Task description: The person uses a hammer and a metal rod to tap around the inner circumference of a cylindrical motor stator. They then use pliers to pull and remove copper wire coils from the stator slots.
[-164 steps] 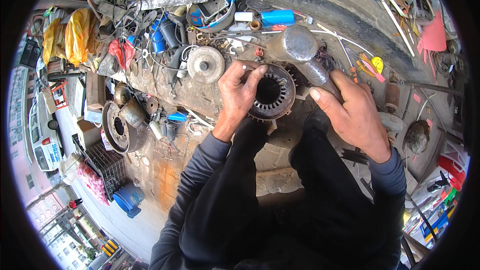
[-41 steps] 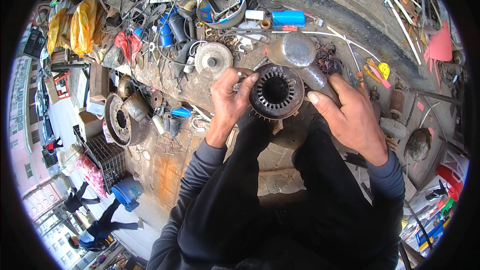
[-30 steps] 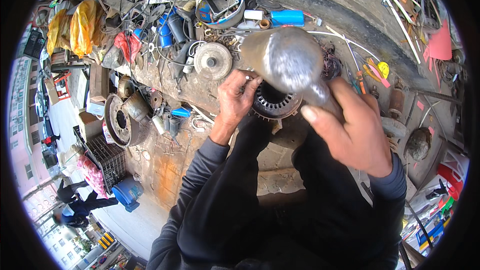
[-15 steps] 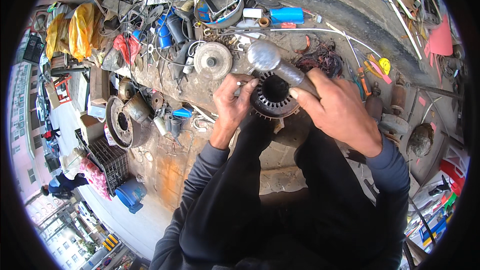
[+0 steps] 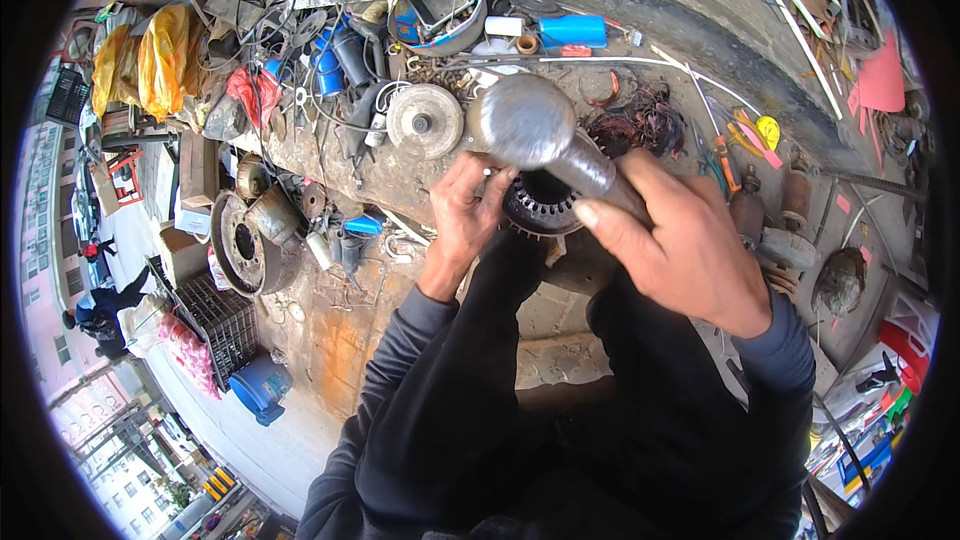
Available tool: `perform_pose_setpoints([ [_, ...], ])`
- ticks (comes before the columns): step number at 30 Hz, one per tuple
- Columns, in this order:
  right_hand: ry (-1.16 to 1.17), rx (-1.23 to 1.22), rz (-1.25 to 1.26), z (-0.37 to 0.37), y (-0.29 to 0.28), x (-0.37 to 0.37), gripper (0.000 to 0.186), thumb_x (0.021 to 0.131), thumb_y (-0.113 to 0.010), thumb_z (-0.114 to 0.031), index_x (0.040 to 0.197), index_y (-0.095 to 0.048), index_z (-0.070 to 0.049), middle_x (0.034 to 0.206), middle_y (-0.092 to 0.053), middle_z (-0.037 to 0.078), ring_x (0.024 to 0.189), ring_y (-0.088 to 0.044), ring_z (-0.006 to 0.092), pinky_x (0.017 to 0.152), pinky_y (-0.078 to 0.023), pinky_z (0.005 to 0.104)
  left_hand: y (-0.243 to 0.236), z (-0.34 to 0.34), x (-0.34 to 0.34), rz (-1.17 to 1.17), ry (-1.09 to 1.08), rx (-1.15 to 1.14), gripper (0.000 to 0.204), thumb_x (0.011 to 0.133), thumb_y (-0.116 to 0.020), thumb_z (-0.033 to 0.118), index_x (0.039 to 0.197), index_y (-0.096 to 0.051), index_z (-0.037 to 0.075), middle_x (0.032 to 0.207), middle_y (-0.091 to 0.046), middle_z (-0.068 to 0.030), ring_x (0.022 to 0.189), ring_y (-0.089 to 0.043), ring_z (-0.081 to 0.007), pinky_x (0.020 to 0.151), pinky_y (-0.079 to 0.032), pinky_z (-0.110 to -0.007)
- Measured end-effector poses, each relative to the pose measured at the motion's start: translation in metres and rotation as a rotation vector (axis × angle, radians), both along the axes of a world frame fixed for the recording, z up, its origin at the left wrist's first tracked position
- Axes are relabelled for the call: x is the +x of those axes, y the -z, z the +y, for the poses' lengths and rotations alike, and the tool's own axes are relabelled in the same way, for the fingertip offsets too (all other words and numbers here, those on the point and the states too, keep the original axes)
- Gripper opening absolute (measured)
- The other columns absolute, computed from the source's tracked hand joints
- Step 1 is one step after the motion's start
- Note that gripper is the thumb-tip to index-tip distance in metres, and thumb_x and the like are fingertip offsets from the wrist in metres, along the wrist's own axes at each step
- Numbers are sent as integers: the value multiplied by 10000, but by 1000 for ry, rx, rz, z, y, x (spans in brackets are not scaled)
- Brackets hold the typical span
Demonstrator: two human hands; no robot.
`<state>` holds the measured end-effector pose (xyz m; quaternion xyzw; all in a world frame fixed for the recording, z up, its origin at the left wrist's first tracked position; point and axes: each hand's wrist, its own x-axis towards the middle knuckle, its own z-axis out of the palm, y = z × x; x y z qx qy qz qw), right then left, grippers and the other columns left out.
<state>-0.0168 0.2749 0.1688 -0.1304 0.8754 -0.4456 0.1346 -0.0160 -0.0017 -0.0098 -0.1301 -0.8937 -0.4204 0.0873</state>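
My left hand (image 5: 462, 215) pinches a thin metal pin (image 5: 488, 171) at the left edge of a dark round slotted metal ring (image 5: 530, 216) between my knees. My right hand (image 5: 682, 250) grips the handle of a heavy steel hammer (image 5: 525, 120), whose large round head hangs over the ring and hides its upper part. Beyond the hammer lies a tangled bundle of dark red wire (image 5: 635, 125).
A pale round disc (image 5: 425, 125), a cluttered basin (image 5: 440, 30), yellow bags (image 5: 165, 70) and a rusty rim (image 5: 245, 250) lie around. A crate (image 5: 215, 330) and blue bucket (image 5: 258, 390) stand left. A person in dark clothes (image 5: 105, 315) is at the far left.
The hammer head has moved up and down over the ring and now looms larger than half a second ago. The passer-by has moved farther along the street at left.
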Motion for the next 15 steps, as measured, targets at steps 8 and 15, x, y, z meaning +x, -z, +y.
perform_pose_setpoints([
  [8,-233,315,-126,-25,17,-12,405,1036,-707,-381,1015,-645,19,716,-679,248,707,-695,456,695,-522,596,16,-1,-1,17,58,54,177,870,-827,33,1045,-805,30,968,-794,-172,908,-784,-362,828,-617,-395],
  [15,-34,101,40,-4,32,-6,348,1034,-700,-308,963,-626,25,648,-653,248,613,-674,482,586,-517,551,-21,10,-2,53,-32,192,96,920,-843,28,990,-780,16,929,-764,-118,807,-728,-249,735,-577,-346],
])
